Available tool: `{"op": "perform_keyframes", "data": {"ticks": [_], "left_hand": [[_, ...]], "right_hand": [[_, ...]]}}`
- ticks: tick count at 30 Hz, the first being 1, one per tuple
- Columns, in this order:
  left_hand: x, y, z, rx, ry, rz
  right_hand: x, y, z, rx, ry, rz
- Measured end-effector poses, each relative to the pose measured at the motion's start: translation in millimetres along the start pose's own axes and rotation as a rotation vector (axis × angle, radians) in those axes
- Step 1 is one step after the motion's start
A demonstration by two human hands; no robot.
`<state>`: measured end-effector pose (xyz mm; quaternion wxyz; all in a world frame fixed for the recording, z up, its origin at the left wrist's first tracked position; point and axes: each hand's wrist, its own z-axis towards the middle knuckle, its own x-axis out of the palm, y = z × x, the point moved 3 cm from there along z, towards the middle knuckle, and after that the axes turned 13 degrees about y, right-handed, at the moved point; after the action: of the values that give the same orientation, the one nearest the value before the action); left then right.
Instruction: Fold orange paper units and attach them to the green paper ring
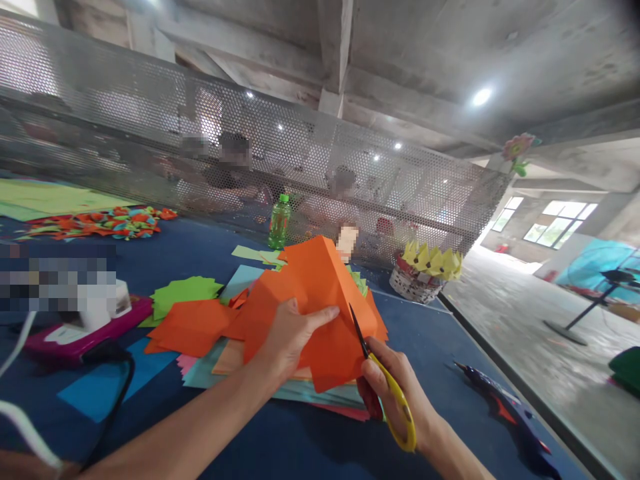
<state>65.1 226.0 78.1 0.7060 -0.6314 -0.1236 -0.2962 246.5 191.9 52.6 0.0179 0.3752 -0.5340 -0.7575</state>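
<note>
My left hand point(287, 337) grips a folded orange paper sheet point(320, 293) and holds it up above a stack of coloured paper point(280, 383) on the blue table point(280, 447). In my right hand point(400, 393) are scissors point(385, 380) with yellow handles. Their dark blades point up and touch the orange sheet's right side. More orange paper point(193, 327) lies flat to the left of the stack.
A glue gun point(505, 403) lies at the table's right edge. A green bottle point(279, 222), a basket with yellow paper shapes point(425, 270), green paper point(183, 293) and a pink device with a cable point(85, 333) sit around. People sit behind a perforated metal screen point(300, 153).
</note>
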Motion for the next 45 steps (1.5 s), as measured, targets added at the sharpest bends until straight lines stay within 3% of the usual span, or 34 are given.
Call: {"op": "perform_keyframes", "data": {"ticks": [32, 45], "left_hand": [[-0.7, -0.8, -1.7, -0.023, 0.004, 0.028], [3.8, 3.0, -3.5, -0.072, 0.044, 0.025]], "right_hand": [[1.4, 1.2, 0.6, 0.009, -0.051, 0.048], [-5.0, 12.1, -1.1, 0.011, 0.018, -0.096]]}}
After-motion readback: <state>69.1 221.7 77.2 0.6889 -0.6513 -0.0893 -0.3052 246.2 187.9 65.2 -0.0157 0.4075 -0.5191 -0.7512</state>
